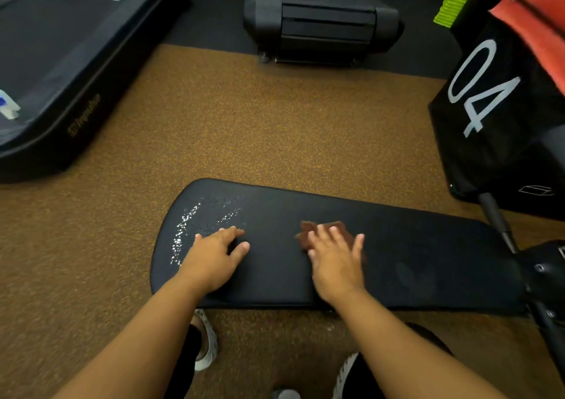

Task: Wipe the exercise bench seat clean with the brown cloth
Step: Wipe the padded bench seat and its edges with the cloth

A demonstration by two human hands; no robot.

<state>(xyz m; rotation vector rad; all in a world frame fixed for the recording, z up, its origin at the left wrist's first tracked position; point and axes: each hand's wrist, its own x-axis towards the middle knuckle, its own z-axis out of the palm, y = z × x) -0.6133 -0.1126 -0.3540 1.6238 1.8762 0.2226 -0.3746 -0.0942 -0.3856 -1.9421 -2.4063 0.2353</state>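
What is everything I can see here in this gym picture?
bench seat: one, black, centre, lying across the floor
droplets: a white spray patch, on the seat's left end
brown cloth: one, on the seat, under the right hand
floor: brown speckled
treadmills: two, black, far left and top centre
box marked 04: one, black, right
shoes: two, white and black, bottom
left hand: resting flat on the seat
right hand: pressing the cloth

A single head-mounted wide-angle camera looks forward and steeply down onto the bench seat (pixel 336 246) from its near long edge, at close range. The seat spans the lower middle of the frame. Beyond the seat, the speckled brown floor (pixel 260 129) fills the centre; wide-angle distortion bends the frame edges.
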